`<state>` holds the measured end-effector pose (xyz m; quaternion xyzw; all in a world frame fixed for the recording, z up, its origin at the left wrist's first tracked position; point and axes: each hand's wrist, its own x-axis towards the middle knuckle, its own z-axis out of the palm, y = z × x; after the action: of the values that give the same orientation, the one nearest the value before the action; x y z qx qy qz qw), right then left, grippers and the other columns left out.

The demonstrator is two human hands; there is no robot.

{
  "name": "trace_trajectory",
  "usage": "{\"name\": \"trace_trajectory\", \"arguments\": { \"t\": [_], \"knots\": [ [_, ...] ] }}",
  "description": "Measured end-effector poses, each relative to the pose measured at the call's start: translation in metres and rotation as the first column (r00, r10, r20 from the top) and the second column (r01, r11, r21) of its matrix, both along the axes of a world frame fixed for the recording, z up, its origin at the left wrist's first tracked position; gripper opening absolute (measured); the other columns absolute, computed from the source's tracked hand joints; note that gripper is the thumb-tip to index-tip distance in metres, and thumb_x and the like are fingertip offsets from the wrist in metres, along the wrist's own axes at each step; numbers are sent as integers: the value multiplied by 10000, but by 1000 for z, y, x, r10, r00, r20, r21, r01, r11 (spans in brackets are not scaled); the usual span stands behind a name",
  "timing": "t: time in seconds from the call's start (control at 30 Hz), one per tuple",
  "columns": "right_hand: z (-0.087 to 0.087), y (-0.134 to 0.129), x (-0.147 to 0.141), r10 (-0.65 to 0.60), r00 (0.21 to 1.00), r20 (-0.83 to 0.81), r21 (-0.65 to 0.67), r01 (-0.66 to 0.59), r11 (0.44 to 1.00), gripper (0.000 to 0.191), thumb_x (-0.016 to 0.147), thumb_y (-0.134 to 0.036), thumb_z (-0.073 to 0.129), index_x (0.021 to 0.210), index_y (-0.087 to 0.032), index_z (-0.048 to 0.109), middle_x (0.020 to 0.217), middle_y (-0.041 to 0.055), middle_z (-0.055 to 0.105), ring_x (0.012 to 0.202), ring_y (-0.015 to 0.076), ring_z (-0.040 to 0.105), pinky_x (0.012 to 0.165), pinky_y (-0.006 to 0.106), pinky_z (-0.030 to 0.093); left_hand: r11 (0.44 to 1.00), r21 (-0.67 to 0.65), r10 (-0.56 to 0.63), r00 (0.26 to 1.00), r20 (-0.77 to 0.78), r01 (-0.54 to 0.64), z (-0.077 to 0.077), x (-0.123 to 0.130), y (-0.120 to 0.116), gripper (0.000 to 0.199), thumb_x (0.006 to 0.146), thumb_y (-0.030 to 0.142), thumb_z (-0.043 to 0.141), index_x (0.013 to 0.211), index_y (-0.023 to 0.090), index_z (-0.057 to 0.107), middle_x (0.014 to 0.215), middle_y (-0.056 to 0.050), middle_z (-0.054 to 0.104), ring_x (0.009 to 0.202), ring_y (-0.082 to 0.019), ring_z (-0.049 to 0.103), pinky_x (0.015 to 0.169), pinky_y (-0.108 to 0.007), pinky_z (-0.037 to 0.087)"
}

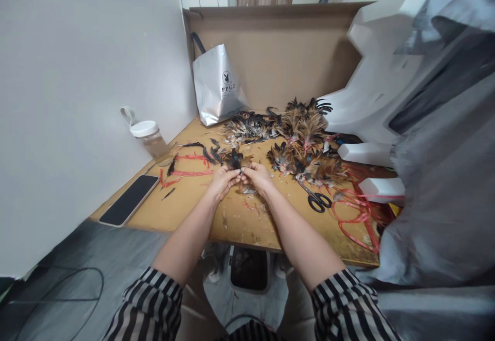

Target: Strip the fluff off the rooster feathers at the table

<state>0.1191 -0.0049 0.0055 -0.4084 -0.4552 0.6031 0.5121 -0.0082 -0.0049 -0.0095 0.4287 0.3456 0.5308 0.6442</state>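
Over the middle of the table, my left hand (224, 181) and my right hand (256, 176) meet fingertip to fingertip. Both pinch the base of a small bunch of dark and brown feathers (234, 159), whose tips point away from me. Loose black feathers (211, 154) lie just beyond and left of my left hand. Strips of red plastic ribbon (191, 172) are spread on the left beside them. To the right of my right hand, a heap of brown and black feathers (309, 165) partly covers black-handled scissors (317, 200).
More feather piles (301, 122) sit at the back by a silver bag (216, 86). A phone (129, 200) and a lidded jar (150, 137) are on the left. Tangled red ribbon (358, 217) lies right, near white foam pieces (381, 189). A dark bin (249, 269) stands below.
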Motion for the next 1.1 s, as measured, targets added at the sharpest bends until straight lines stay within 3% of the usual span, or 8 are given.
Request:
{"name": "trace_trajectory", "arguments": {
  "t": [0.33, 0.47, 0.57, 0.87, 1.0, 1.1],
  "knots": [
    [4, -2, 0, 65, 980, -188, -55, -77, 996, 185, 583, -196, 642, 603, -149, 465, 476, -15, 577, 413, 62, 524, 436, 160, 451, 998, -30, -51, 988, 144, 56, 4, -3, -1, 136, 636, 118, 646, 759, 83, 600, 665, -44, 620, 566, -70, 578, 515, -133, 462],
    [3, 0, 0, -65, 995, -82, 27, 67, 997, 177, 595, -214, 618, 594, -156, 451, 445, -17, 568, 386, 74, 508, 396, 165, 410, 1000, -22, -20, 997, 76, 22, 4, 0, -2, 190, 621, 135, 668, 789, 88, 591, 696, -53, 635, 603, -80, 591, 540, -146, 464],
    [2, 2, 1, -138, 990, -16, 100, 139, 985, 184, 601, -246, 608, 582, -163, 445, 419, -38, 540, 367, 70, 475, 375, 163, 366, 999, -37, -14, 1000, -19, 14, 3, 2, -2, 226, 595, 161, 692, 775, 87, 578, 673, -52, 634, 535, -67, 567, 470, -136, 430],
    [1, 2, 3, -106, 993, 53, 113, 100, 989, 241, 585, -331, 614, 562, -172, 435, 417, -65, 474, 351, 55, 360, 380, 182, 271, 999, -45, -10, 1000, 18, 10, 3, 2, -3, 255, 528, 175, 730, 687, 98, 546, 581, -8, 589, 474, -42, 515, 446, -129, 399],
    [4, 4, 11, -218, 968, 122, 193, 193, 962, 225, 610, -344, 583, 576, -177, 437, 434, -65, 460, 383, 65, 359, 407, 188, 267, 997, -36, 75, 997, -5, -75, 5, 3, -4, 315, 553, 220, 717, 812, 117, 571, 723, -38, 625, 598, -87, 580, 489, -157, 440],
    [6, 11, 27, -393, 900, 191, 306, 325, 895, 213, 643, -341, 542, 565, -179, 428, 458, -65, 435, 427, 71, 359, 440, 189, 278, 990, -6, 139, 990, -13, -139, 4, 0, -2, 354, 586, 262, 693, 893, 134, 573, 819, -49, 630, 654, -97, 591, 514, -174, 457]
  ]
}}
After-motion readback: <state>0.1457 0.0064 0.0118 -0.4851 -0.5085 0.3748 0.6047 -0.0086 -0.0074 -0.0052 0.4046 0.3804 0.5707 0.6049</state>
